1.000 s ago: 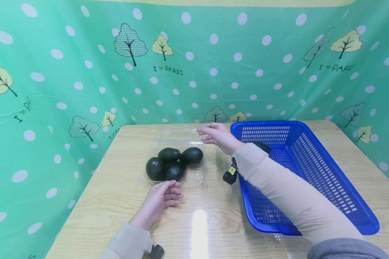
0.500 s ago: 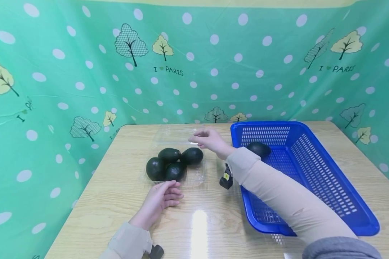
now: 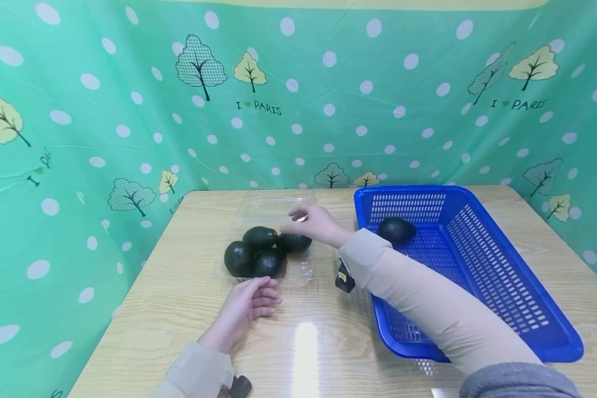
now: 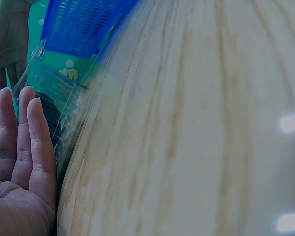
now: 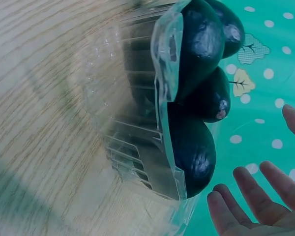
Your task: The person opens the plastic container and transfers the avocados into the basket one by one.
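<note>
Several dark avocados [image 3: 239, 258] lie in a clear plastic clamshell box [image 3: 303, 272] whose lid [image 3: 263, 205] is folded back behind them. My right hand [image 3: 317, 224] hovers over the rightmost avocado [image 3: 293, 244], its fingers spread and holding nothing. In the right wrist view a gap shows between these fingers [image 5: 258, 196] and the nearest avocado [image 5: 191, 152]. At the box's front edge is my left hand [image 3: 244, 309], fingers loosely extended and nothing in its palm. The left wrist view shows its fingers [image 4: 38, 142] beside the box wall [image 4: 64, 103]; contact is unclear.
A blue perforated basket [image 3: 514, 251] stands on the wooden table [image 3: 169, 309] to the right, with one avocado [image 3: 397, 231] in its far left corner. My right forearm crosses above the basket. A green dotted curtain [image 3: 298, 83] hangs behind the table.
My right hand has moved left and a little down, from beside the basket to above the rightmost avocado in the box. The left hand stays where it was.
</note>
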Motion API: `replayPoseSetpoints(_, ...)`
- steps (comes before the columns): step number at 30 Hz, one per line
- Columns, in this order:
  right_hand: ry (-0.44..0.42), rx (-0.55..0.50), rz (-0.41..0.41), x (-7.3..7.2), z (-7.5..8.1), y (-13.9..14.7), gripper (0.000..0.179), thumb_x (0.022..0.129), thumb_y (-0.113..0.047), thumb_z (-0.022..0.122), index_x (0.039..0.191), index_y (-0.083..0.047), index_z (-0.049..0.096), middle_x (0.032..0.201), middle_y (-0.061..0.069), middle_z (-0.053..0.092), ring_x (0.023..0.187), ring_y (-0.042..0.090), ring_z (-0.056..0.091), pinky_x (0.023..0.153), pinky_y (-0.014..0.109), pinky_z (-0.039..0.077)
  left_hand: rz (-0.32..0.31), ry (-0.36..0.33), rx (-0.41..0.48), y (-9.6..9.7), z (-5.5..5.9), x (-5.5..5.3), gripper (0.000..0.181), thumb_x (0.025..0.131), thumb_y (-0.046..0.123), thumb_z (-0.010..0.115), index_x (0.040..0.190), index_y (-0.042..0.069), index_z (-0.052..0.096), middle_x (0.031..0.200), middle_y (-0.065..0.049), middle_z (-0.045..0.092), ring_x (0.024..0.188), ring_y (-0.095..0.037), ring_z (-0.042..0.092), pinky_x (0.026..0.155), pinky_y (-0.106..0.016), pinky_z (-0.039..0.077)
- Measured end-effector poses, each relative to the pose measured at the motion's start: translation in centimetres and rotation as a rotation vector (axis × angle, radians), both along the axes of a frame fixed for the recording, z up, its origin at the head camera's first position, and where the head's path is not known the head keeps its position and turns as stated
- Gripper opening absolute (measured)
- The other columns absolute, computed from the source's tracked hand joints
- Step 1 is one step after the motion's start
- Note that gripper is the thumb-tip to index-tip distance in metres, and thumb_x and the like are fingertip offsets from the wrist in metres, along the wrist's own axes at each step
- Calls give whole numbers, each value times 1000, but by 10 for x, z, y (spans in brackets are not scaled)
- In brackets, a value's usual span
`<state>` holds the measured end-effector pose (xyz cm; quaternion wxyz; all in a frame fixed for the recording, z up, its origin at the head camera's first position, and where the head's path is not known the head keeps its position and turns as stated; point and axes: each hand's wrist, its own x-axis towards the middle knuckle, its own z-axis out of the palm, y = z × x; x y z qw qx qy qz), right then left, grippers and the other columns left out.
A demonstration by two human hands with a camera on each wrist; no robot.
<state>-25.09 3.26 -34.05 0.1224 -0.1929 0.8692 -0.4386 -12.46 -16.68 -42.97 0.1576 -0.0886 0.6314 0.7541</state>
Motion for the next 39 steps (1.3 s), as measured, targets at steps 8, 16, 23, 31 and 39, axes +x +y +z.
replayPoseSetpoints(8, 37, 88, 15, 3, 1, -7, 56, 86, -37, 75, 130, -6, 60, 133, 16, 63, 120, 32, 61, 99, 41, 54, 7, -3, -6, 1, -1, 0, 32, 100, 25, 52, 109, -1, 68, 79, 3, 71, 81, -15, 73, 73, -30, 62)
replayPoseSetpoints(16, 109, 186, 47, 4, -1, -10, 57, 86, -32, 76, 131, -1, 59, 133, 18, 62, 124, 35, 58, 105, 44, 49, 16, -8, -4, 2, -1, -1, 28, 100, 23, 51, 105, 2, 69, 78, 3, 71, 81, -15, 73, 73, -30, 62)
replayPoseSetpoints(23, 129, 241, 61, -1, -10, -14, 58, 85, -30, 78, 131, -1, 59, 136, 16, 61, 127, 30, 56, 107, 41, 48, 18, -4, 0, 2, -1, -1, 28, 101, 23, 50, 105, 3, 69, 79, 3, 71, 82, -15, 73, 73, -30, 62)
replayPoseSetpoints(31, 178, 348, 84, -2, -17, -19, 61, 82, -27, 81, 132, 0, 58, 135, 16, 60, 128, 31, 55, 109, 41, 45, 23, -7, 1, 2, -2, 0, 28, 101, 22, 49, 104, 4, 69, 78, 3, 71, 81, -15, 73, 73, -30, 62)
replayPoseSetpoints(39, 194, 412, 75, -1, -22, -23, 66, 77, -24, 84, 134, -2, 57, 136, 17, 57, 127, 34, 52, 110, 42, 44, 26, -11, 2, 2, -2, 0, 26, 100, 22, 50, 101, 6, 70, 78, 3, 71, 81, -15, 73, 73, -31, 62)
